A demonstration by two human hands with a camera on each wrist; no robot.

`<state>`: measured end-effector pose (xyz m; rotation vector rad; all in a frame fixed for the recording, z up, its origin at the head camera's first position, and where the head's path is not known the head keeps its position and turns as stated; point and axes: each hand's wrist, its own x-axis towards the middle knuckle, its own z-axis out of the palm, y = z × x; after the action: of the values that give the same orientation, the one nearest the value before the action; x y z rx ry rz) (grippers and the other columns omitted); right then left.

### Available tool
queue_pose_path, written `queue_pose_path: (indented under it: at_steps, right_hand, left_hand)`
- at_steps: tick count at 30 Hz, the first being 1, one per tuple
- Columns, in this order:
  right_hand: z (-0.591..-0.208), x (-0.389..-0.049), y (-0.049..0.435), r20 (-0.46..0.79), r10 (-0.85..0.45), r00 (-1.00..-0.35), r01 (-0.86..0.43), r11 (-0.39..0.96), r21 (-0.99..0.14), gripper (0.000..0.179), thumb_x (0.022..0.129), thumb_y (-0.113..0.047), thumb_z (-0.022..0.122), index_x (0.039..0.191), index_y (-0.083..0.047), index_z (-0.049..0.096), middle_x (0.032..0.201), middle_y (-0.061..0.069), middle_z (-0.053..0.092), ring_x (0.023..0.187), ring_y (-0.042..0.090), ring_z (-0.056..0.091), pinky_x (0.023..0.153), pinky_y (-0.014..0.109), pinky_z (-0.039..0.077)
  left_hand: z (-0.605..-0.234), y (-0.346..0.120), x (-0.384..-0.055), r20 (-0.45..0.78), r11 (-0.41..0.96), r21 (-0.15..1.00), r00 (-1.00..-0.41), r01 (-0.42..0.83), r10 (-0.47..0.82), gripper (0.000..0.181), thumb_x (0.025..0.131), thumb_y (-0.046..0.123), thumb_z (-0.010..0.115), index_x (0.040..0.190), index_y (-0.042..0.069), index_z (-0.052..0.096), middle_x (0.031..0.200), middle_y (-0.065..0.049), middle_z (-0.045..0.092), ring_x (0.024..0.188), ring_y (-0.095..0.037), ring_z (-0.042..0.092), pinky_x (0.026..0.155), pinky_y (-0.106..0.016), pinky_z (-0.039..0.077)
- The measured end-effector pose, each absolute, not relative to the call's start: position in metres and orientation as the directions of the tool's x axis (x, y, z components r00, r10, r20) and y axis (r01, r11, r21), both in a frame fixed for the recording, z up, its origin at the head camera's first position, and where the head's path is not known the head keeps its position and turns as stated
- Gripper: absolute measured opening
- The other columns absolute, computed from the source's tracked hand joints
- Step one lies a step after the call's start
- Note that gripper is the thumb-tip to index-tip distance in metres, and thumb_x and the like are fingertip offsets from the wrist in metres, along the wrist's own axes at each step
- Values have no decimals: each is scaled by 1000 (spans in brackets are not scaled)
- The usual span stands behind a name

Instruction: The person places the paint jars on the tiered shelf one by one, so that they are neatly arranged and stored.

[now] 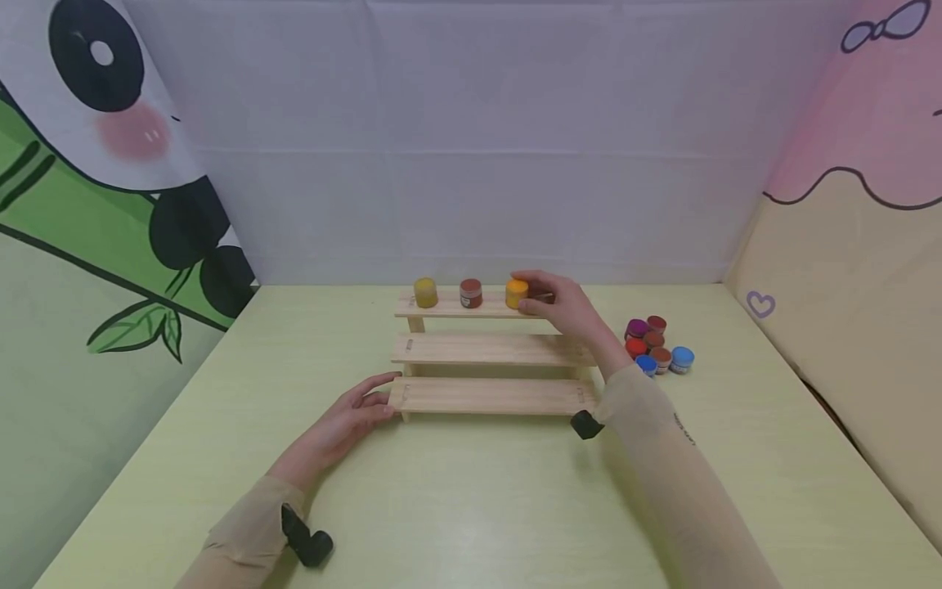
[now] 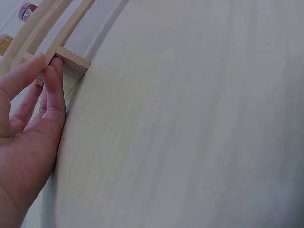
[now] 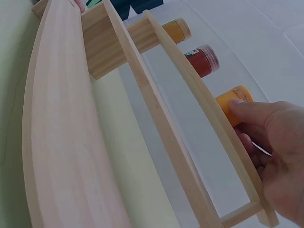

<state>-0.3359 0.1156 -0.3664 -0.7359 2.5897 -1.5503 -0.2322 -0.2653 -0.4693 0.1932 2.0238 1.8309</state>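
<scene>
A three-tier wooden rack point(image 1: 489, 350) stands on the table, its shelves rising toward the back. With thumb and fingers my left hand point(image 1: 352, 424) grips the left end of the lowest shelf point(image 2: 61, 42). My right hand point(image 1: 568, 311) pinches an orange paint jar point(image 1: 516, 296) on the right part of the top shelf point(image 3: 202, 90). Along that shelf, a reddish-brown jar point(image 1: 471, 294) sits in the middle and a dark yellow jar point(image 1: 425, 293) at the left end. In the right wrist view, the thumb lies against the orange jar's side point(image 3: 227, 114), and other fingers are partly hidden behind the shelf.
To the right of the rack, several small paint jars in blue point(image 1: 682, 360), red point(image 1: 636, 349), purple point(image 1: 636, 329) and brown point(image 1: 660, 360) stand close together on the table point(image 1: 471, 507). A white backdrop point(image 1: 471, 147) rises behind the table, with printed cloths on both sides.
</scene>
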Motion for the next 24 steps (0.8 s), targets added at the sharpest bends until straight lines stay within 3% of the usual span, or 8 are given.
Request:
queue_pose_path:
  at_steps: [24]
  right_hand:
    - [-367,-336,116,210,-413,-886,-381,394,-836,47,98,-20,62,143,-23,52,131,9,61,115,27,62,98,41,52]
  left_hand:
    - [-467,-264,-232,-212,147,975,-910,-169,356,66,98,18,59,156,17,27,126,5,61,115,-8,58,97,-19,43]
